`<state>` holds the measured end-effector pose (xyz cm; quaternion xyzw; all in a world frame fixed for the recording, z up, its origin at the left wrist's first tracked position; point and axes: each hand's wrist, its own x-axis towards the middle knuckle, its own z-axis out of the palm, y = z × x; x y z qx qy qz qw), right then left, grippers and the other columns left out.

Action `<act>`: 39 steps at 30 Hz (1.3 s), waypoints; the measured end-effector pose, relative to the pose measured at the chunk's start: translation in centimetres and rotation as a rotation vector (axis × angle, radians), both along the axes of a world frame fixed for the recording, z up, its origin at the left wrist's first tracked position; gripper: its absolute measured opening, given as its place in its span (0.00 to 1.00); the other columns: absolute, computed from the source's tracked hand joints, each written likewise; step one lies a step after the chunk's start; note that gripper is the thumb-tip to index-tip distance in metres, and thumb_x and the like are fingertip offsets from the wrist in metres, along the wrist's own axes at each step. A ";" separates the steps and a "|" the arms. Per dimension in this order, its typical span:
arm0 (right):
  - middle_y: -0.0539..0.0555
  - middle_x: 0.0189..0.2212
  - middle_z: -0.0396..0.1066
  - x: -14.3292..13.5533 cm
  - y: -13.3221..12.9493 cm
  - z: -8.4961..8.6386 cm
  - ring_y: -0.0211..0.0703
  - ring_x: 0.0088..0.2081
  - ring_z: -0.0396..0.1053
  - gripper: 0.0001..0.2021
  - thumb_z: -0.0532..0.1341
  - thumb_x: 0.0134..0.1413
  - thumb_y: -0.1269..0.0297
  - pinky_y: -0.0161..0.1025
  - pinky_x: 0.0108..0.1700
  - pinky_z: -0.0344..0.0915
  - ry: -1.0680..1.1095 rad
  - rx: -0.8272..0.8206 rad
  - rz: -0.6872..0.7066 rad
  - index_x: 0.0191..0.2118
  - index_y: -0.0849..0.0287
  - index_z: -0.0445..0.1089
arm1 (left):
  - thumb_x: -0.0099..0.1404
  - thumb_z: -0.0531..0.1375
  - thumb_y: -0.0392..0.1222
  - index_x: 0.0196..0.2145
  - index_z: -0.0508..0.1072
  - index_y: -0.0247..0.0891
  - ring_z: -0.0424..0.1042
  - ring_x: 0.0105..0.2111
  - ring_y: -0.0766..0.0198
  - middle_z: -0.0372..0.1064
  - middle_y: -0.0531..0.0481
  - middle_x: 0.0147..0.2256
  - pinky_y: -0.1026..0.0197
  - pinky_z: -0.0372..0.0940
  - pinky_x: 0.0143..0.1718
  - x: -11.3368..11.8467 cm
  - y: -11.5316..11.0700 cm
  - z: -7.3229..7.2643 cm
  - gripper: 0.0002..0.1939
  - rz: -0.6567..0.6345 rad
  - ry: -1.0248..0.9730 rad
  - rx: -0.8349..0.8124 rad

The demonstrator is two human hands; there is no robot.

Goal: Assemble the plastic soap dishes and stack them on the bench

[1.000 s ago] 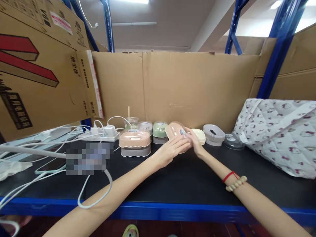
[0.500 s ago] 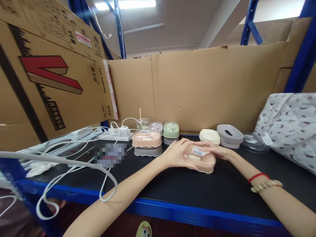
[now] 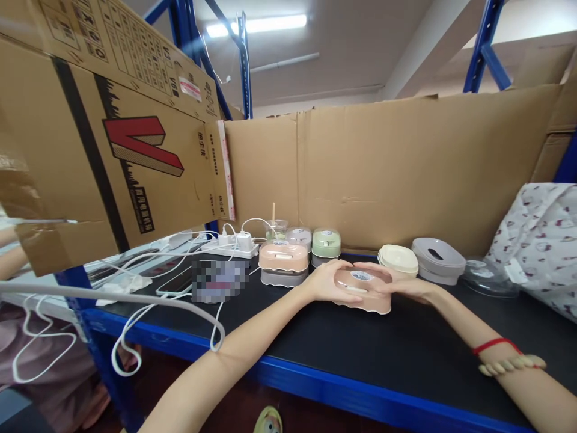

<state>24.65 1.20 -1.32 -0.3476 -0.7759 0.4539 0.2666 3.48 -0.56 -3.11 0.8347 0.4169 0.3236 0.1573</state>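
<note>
A pink lidded box (image 3: 367, 300) with a wavy rim, a pale handle slot and an oval sticker sits between my hands over the black shelf top. My left hand (image 3: 331, 282) wraps its left side, thumb along the front and fingers at the back. On the right side my right hand (image 3: 408, 287) grips it, with some fingertips hidden behind the box. Close behind it are stacked cream trays (image 3: 399, 260) and a grey container (image 3: 438, 260) with a dark oval slot. To the left stands a similar peach box on a grey base (image 3: 283, 264).
Behind the peach box are a green box (image 3: 326, 243), a lilac one (image 3: 299, 236) and a clear cup with a straw (image 3: 276, 227). White cables loop around a power strip (image 3: 229, 245) at left. A clear lid (image 3: 489, 278) and patterned cloth (image 3: 536, 240) lie right.
The camera view has turned left, so the surroundings shift right. My right hand has slid from the back of the pink box toward its right side, and the box sits more level.
</note>
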 end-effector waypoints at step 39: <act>0.63 0.53 0.55 2.6 2.6 -1.2 0.61 0.54 0.57 0.28 0.59 0.44 0.44 0.58 0.54 0.55 -0.171 1.001 -0.884 0.50 0.53 0.64 | 0.54 0.61 0.57 0.49 0.65 0.42 0.68 0.47 0.52 0.68 0.47 0.46 0.53 0.61 0.47 1.3 -0.9 0.2 0.28 -0.157 0.334 0.127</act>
